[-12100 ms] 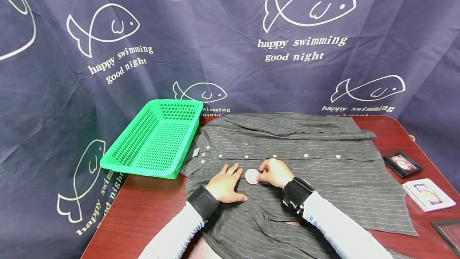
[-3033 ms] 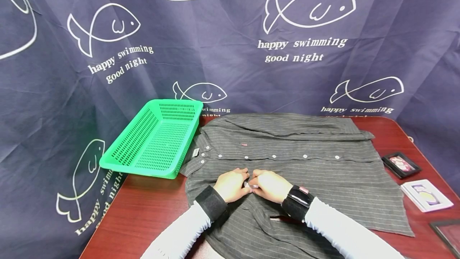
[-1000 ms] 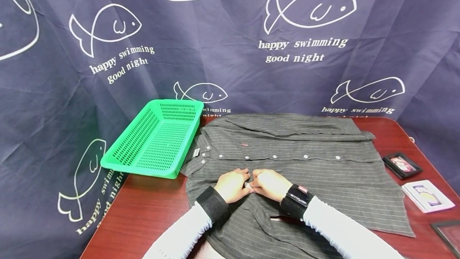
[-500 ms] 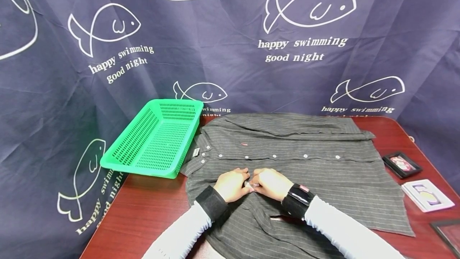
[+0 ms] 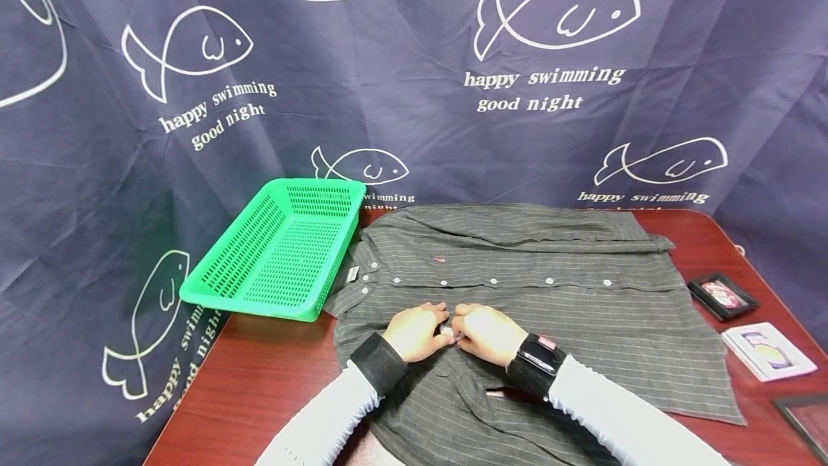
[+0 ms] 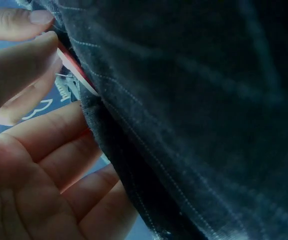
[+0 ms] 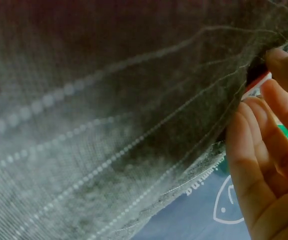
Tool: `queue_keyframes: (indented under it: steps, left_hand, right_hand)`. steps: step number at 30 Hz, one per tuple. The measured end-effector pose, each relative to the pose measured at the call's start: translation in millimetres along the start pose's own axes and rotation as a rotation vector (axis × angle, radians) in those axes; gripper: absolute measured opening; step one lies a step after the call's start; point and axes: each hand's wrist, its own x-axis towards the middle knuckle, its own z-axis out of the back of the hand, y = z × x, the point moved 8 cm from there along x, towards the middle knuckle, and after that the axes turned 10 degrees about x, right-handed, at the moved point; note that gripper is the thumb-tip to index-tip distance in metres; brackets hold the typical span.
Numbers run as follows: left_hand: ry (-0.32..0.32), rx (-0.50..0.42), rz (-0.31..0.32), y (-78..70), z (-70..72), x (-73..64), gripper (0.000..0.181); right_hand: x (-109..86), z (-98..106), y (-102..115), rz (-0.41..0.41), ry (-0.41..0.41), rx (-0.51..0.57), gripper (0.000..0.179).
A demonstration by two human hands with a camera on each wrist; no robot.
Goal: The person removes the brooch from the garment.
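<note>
A grey pinstriped shirt [image 5: 556, 329] with white buttons lies spread on the table. My two hands meet over its chest, thumbs close together. Between them shows a bit of a small round whitish disc [image 5: 448, 334], mostly hidden by fingers in the head view. In the left wrist view its thin red-and-white edge [image 6: 78, 72] stands at the left thumb and fingertips, against dark cloth. My left hand [image 5: 417, 333] pinches the disc from one side. My right hand [image 5: 488, 334] pinches it from the other, and the same edge [image 7: 256, 86] shows beside its fingers.
A green plastic basket [image 5: 352, 236] stands at the left, overlapping the shirt collar. Along the right side of the red-brown table [image 5: 272, 365] lie a black-framed picture [image 5: 722, 295], a white-framed one [image 5: 768, 352] and a dark frame [image 5: 805, 416]. A fish-print curtain [image 5: 414, 78] hangs behind.
Twelve seconds ago the left hand lay spread on the shirt and the right held the disc flat beside it. Both hands then came together on it; lately only small finger shifts show.
</note>
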Motion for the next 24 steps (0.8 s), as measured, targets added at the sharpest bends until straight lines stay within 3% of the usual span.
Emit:
queue_keyframes:
  steps: [11, 19, 24]
  left_hand:
    - [0.019, -0.042, 0.010, 2.9, -5.0, 0.7, 0.047]
    - [0.013, -0.099, 0.008, 5.0, -3.6, -0.1, 0.048]
    - [-0.025, -0.141, 0.007, 6.0, 2.9, -1.5, 0.045]
  right_hand:
    - [-3.2, 1, 3, 0.069, -0.048, -0.105, 0.021]
    - [-4.1, 8, 2, 0.075, -0.085, -0.070, 0.019]
    - [-4.8, 12, 1, 0.045, -0.100, -0.039, 0.019]
